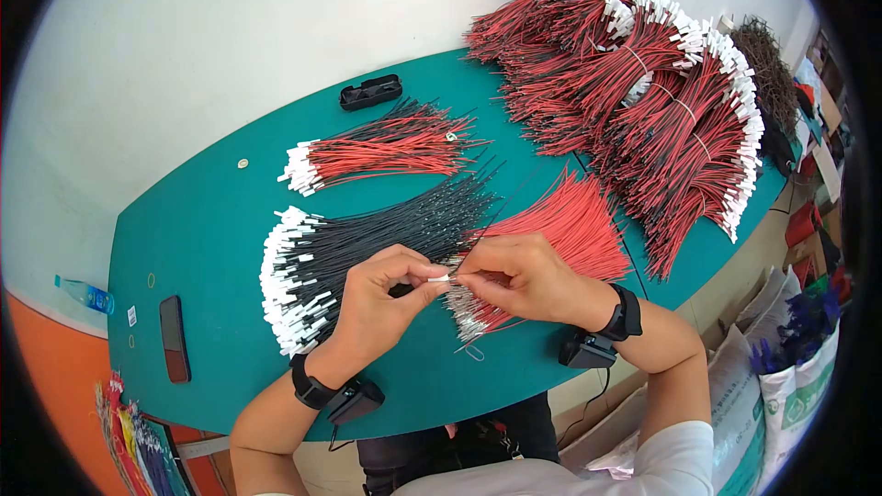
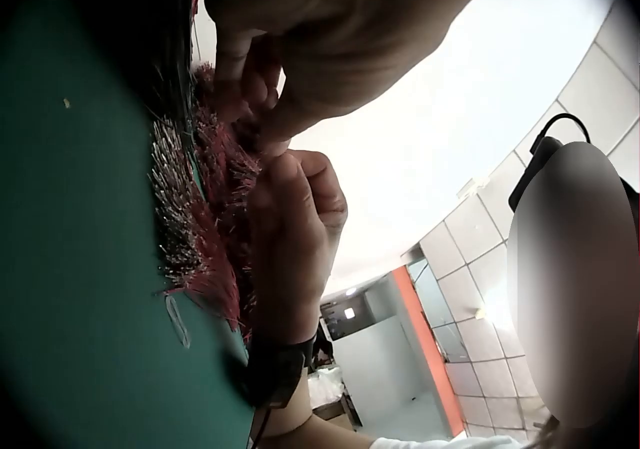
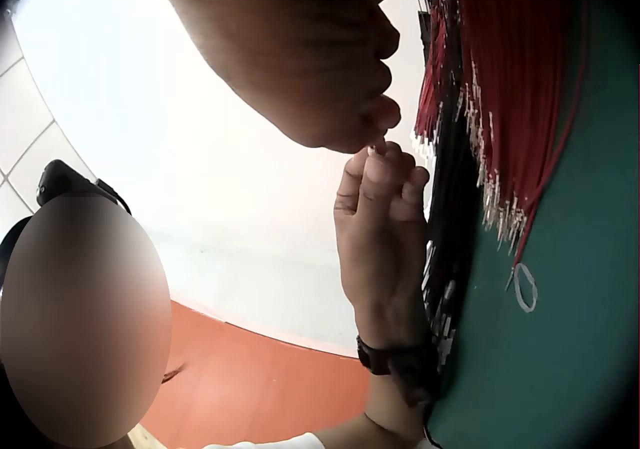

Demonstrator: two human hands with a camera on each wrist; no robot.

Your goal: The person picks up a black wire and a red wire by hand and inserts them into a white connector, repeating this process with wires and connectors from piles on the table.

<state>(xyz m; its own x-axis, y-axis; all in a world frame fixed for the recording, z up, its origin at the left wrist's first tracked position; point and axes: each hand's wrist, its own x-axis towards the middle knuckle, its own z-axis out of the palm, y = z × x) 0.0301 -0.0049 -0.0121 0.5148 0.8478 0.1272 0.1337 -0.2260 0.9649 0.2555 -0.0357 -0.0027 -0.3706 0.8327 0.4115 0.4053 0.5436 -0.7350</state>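
Note:
In the head view, my left hand (image 1: 378,301) pinches a small white connector housing (image 1: 438,278) between thumb and forefinger. Fingertips of my right hand (image 1: 525,274) meet it from the other side, pinching a thin black wire (image 1: 469,251) whose free length slants up and away. Beneath the hands lies a fan of black wires (image 1: 395,225) with white connectors at their left ends. To its right is a bundle of red wires (image 1: 574,230) with bare metal terminals, partly covered by my right hand. Both wrist views show the fingertips of the two hands almost together.
Red-and-black wires with white connectors (image 1: 386,152) lie farther back, near a black case (image 1: 371,92). Large tied bundles (image 1: 634,92) are heaped at the back right. A phone (image 1: 175,338) and a plastic bottle (image 1: 84,294) are at the left; a loose rubber band (image 1: 474,353) lies near the front.

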